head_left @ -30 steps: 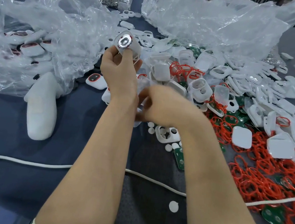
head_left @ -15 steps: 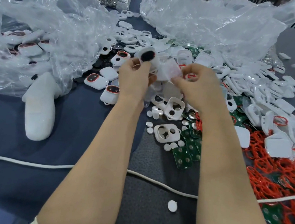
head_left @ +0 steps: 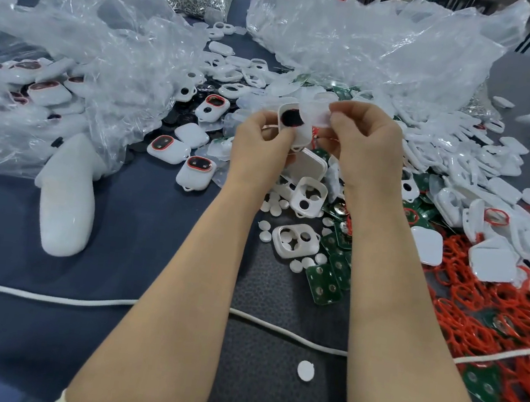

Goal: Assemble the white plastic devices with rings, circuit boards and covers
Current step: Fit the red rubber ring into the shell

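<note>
My left hand (head_left: 261,140) grips a white plastic device shell (head_left: 294,127) with a dark round part showing in its opening, held above the parts pile. Beside it, my right hand (head_left: 364,146) pinches a thin translucent cover piece (head_left: 317,115) at the shell's upper right edge. Below my hands lie empty white shells (head_left: 295,239), small white round buttons (head_left: 269,226) and green circuit boards (head_left: 323,283). Red rings (head_left: 484,308) are heaped at the right. Finished devices with red-rimmed windows (head_left: 195,170) lie to the left.
Crumpled clear plastic bags (head_left: 84,55) with more devices spread over the left, and another bag (head_left: 376,41) at the back. A white bottle-shaped object (head_left: 66,203) lies at the left. A white cord (head_left: 45,297) crosses the dark mat near me. White covers (head_left: 505,193) pile at the right.
My left hand came down from the back left with the shell, now turned so a dark part shows. My right hand rose from the pile and brought a translucent cover to it.
</note>
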